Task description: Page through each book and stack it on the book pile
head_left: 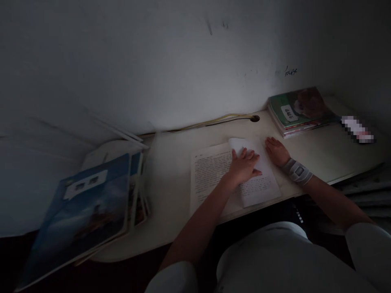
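Observation:
An open book or set of printed pages (210, 175) lies in front of me on the desk, with a whiter page (261, 183) on its right side. My left hand (245, 166) rests palm down on that whiter page, fingers spread and nothing held. At the page's upper right edge, my right hand (277, 151) lies flat on its side of the desk, fingers stretched out and close together. A light band (297, 171) with a square face circles my right wrist. Part of the text is hidden under my left hand and forearm.
The pale desk (171, 195) stands against a white wall (171, 61). Blue-covered books (97, 207) overhang its left end. A stack of books with a green cover (287, 110) sits at the back right, beside a blurred-out item (357, 129). Cables (226, 118) enter a hole (254, 119).

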### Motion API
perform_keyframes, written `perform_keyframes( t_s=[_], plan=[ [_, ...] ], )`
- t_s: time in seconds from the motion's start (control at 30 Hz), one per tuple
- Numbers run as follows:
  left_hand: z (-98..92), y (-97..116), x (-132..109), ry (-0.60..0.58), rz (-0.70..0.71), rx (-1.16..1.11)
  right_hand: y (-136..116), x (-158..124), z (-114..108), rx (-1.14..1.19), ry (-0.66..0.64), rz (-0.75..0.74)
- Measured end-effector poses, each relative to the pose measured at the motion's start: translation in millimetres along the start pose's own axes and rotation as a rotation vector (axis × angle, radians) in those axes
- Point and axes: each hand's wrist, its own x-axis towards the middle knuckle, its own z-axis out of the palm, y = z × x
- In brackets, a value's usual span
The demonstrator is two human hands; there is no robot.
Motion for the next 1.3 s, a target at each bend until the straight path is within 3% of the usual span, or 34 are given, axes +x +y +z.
perform_keyframes(
  t_s=[0.33, 0.57, 0.73, 0.97, 1.17, 1.3],
  plan=[
    [4.5, -10.8, 22.1, -0.018, 0.027, -0.039, -0.6, -2.4, -4.7, 0.015, -0.02, -0.004],
    [-0.9, -19.8, 46.9, -0.025, -0.043, -0.031, 3.3, -0.7, -12.4, -0.012, -0.072, -0.068],
    [-8.1, -23.8, 58.4, -0.028, -0.067, -0.025, -12.2, -27.6, -26.3, -0.08, -0.156, -0.186],
    [-10.8, -28.3, 58.2, 0.043, -0.043, 0.024, -48.2, -98.7, -36.4, -0.079, -0.248, -0.486],
    [-31.2, -26.4, 60.3, 0.063, -0.023, 0.041, -44.8, -97.9, -22.3, -0.004, -0.186, -0.402],
    [-39.3, -13.5, 31.0, 0.136, -0.024, 0.024, -38.6, -96.7, -13.3, 0.077, -0.107, -0.341]
  ],
)
